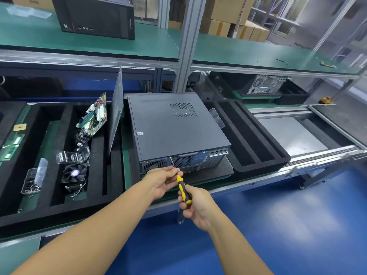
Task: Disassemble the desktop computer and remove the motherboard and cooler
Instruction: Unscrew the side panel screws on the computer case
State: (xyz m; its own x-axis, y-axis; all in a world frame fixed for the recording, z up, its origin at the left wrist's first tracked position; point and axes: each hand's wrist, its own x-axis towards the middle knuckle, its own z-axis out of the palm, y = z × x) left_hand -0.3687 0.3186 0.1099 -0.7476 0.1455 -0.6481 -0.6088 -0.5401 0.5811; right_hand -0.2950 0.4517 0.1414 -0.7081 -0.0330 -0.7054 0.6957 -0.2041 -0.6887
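Now right hand [195,207] grips screwdriver [183,188] handle; left hand [162,181] pinches shaft.

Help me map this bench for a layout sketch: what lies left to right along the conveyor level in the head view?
From the left: bag of screws → cooler → side panel → desktop computer → black foam tray → metal plate.
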